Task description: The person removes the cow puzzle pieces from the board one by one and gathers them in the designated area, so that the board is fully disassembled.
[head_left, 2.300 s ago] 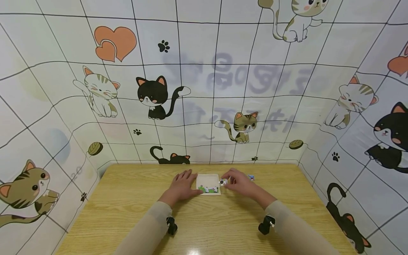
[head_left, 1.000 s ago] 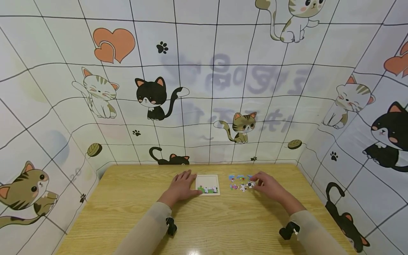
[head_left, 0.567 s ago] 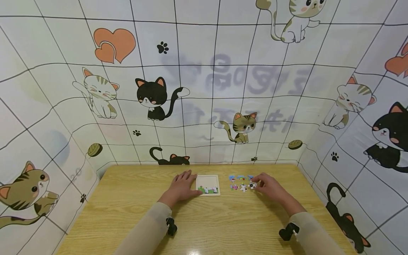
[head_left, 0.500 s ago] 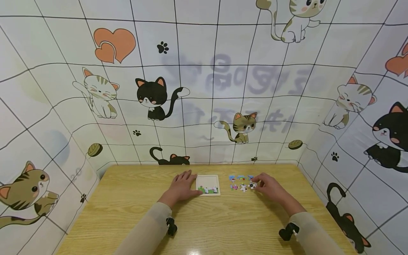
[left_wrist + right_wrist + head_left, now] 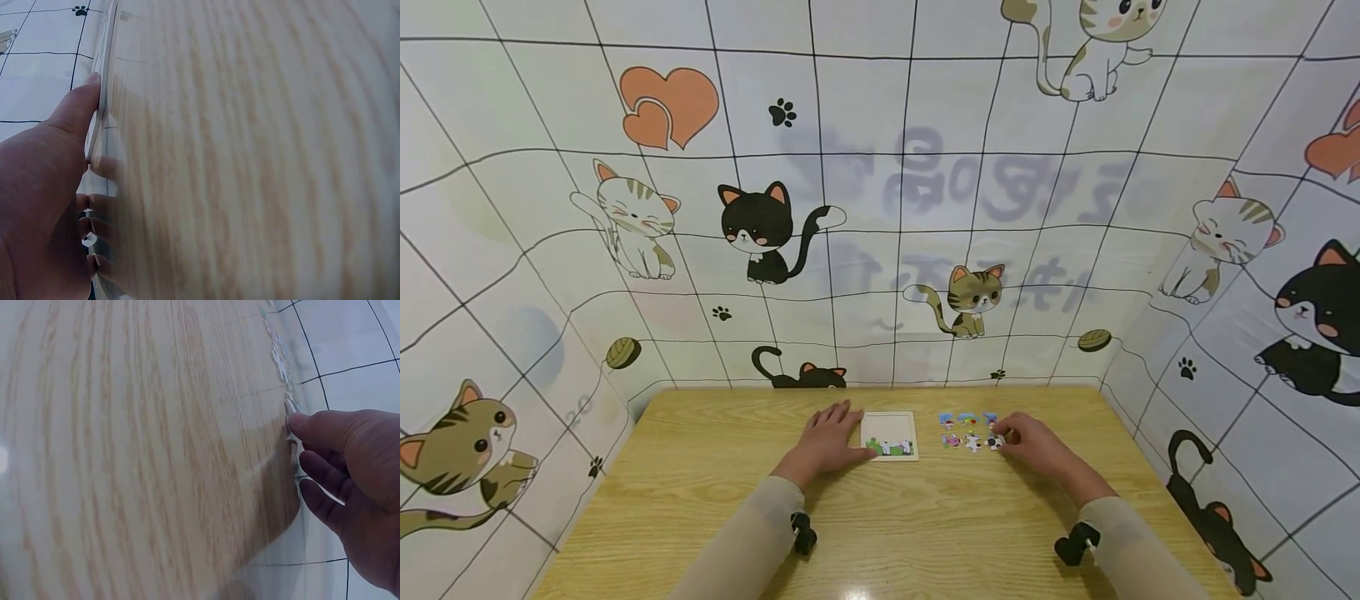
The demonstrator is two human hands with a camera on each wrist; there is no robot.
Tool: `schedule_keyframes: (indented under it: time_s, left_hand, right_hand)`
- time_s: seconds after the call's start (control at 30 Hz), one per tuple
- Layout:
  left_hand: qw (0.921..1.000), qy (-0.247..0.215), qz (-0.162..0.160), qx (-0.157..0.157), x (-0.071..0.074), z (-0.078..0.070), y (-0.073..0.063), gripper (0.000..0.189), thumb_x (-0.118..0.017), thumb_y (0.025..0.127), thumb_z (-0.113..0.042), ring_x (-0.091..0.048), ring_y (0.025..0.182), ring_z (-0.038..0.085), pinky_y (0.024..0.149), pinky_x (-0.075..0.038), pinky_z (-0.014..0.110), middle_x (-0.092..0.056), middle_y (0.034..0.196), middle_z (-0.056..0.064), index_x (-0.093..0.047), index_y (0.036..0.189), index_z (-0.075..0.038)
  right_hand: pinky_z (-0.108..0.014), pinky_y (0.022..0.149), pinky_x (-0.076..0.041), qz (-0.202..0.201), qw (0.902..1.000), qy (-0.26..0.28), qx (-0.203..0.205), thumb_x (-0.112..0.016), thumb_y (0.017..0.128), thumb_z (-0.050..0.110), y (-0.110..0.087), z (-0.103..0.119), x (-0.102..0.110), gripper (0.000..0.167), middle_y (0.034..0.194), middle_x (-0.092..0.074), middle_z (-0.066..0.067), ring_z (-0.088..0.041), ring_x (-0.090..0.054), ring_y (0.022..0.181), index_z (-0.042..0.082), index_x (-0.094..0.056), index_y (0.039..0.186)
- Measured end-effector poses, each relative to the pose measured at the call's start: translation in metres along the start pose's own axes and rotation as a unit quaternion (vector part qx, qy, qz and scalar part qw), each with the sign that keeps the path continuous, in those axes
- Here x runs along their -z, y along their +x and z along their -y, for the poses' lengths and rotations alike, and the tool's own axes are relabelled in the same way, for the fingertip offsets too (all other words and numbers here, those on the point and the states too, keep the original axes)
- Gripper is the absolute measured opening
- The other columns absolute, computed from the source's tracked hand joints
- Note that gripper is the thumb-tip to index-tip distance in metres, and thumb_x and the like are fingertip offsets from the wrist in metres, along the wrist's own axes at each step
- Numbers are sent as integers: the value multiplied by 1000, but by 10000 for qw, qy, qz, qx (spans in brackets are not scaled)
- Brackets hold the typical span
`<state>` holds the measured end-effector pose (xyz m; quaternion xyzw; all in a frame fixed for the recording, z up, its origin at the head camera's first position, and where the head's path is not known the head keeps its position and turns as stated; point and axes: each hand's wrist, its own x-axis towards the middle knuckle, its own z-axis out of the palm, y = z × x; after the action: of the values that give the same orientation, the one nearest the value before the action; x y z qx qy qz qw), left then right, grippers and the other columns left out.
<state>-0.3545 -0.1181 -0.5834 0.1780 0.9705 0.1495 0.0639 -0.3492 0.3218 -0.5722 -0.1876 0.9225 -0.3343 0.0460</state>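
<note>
My left hand [image 5: 829, 440] lies spread on the table beside a small square puzzle tray [image 5: 887, 423], its thumb on the tray's lower left edge. Green and white pieces line the tray's near side; its pale bottom shows above them. In the left wrist view the left thumb [image 5: 81, 103] presses the tray's rim. My right hand [image 5: 1036, 444] pinches a black-and-white puzzle piece [image 5: 993, 442] at its right side, low on the table. Seen from the right wrist, the thumb [image 5: 306, 425] is right at the piece and the other fingers are bent.
Several loose puzzle pieces [image 5: 967, 418] lie in two rows between the tray and my right hand, among them a white one [image 5: 973, 443] and a pink one [image 5: 951, 440]. The wooden table [image 5: 880, 525] ends at a cat-patterned cloth wall [image 5: 880, 250] behind and at both sides.
The right hand carried the black-and-white piece from beside the tray rightward to the end of the near row, then shifted it slightly toward me. The left hand and tray stayed still.
</note>
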Motion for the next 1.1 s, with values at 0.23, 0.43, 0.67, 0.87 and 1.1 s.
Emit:
schedule_keyframes:
  time_s: [0.23, 0.43, 0.67, 0.87, 1.1]
  left_hand:
    - [9999, -86, -42, -39, 2, -1, -1, 92, -71, 99, -71, -25, 166, 40, 131, -21, 66, -28, 181, 15, -44, 171, -20]
    - [9998, -142, -100, -114, 2, 0, -3, 91, -70, 100, -70, -26, 165, 42, 131, -21, 67, -29, 180, 17, -46, 170, -18]
    - [9995, -237, -128, -153, 0, 1, -3, 90, -69, 101, -68, -26, 165, 44, 131, -20, 69, -29, 179, 19, -45, 170, -15]
    - [9997, -142, -66, -161, 3, 0, -4, 91, -69, 101, -69, -25, 165, 43, 131, -21, 68, -28, 180, 18, -44, 171, -16]
    - [9999, 99, -26, -127, 0, 1, -2, 91, -66, 102, -71, -25, 166, 41, 131, -22, 67, -27, 181, 16, -42, 173, -19]
  right_hand:
    - [-41, 82, -55, 38, 9999, -94, -47, -81, 101, 6, 1, 4, 1, 27, 116, -67, -7, -19, -59, 95, 1, -76, 127]
    - [-44, 84, -55, 76, 9998, -102, -122, -80, 102, 5, 0, 9, 2, 27, 118, -67, -9, -21, -60, 96, 0, -75, 127]
    - [-47, 86, -54, 45, 9998, -150, -75, -79, 102, 5, -1, 9, 2, 26, 116, -66, -10, -22, -60, 98, -1, -74, 127]
    - [-41, 83, -54, -72, 9999, -108, 7, -80, 101, 3, 0, 14, 1, 24, 114, -66, -10, -21, -61, 96, -1, -75, 124]
    - [-33, 76, -56, 16, 9985, 210, 504, -75, 104, 0, 8, 38, -12, 18, 116, -66, -16, -20, -61, 92, -4, -73, 121]
